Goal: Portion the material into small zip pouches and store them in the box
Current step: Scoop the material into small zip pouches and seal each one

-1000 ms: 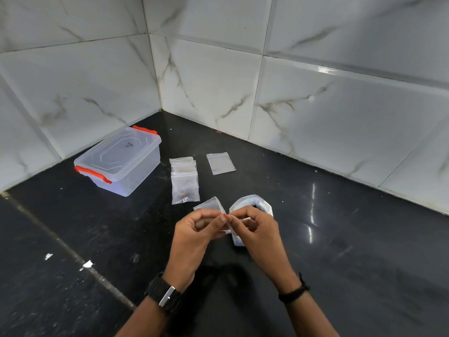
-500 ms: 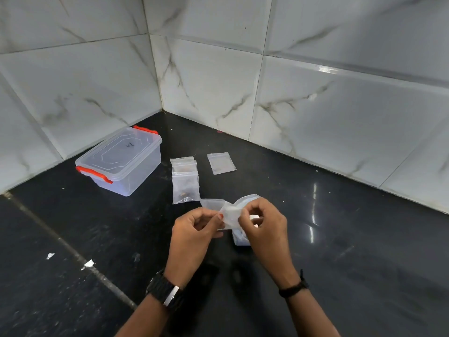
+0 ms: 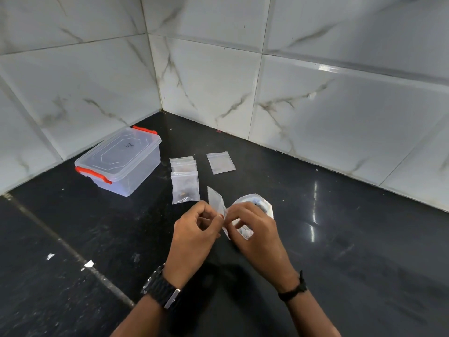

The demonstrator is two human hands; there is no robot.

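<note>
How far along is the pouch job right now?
Done: a small stack of pouches lies beside the box, the front one showing brownish contents. In hand: the left hand and right hand pinch one small pouch above the supply bag. Left: one flat pouch, then storing; the box lid is on.

Lighting's pretty even and on the cool side, decently bright overall. The glossy black surface (image 3: pixel 364 251) throws back a couple of sharp white streaks on the right, and there's a small glare spot on the wall tiles (image 3: pixel 340 105) up top. Soft dark shadow pools right under the hands (image 3: pixel 226 224). Focus is crisp in the middle, but the wide lens bends the tile lines hard toward the edges.
</note>
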